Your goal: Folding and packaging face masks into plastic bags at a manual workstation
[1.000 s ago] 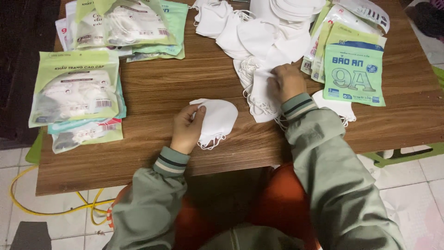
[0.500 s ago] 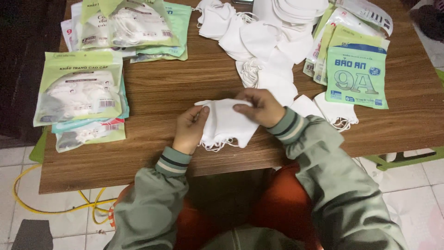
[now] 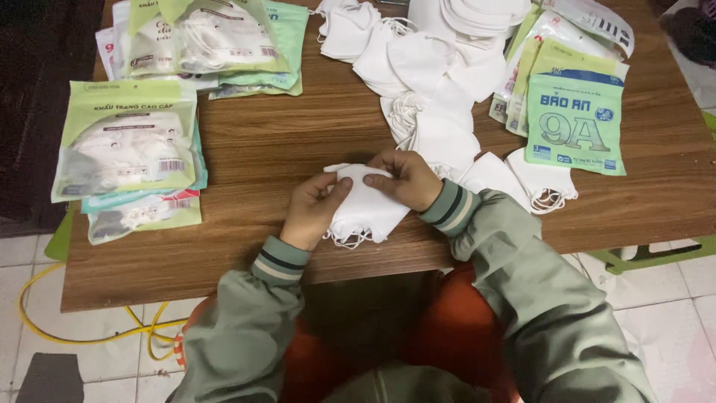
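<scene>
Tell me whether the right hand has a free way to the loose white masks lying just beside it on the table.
Probably yes. The right hand rests on the stacked masks that both hands hold, and the loose white masks lie just past its wrist with only bare table between. It would have to let go first.

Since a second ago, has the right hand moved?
Yes. The right hand has come left and toward the person, off the loose pile of white masks, and now meets the left hand on the white mask.
</scene>
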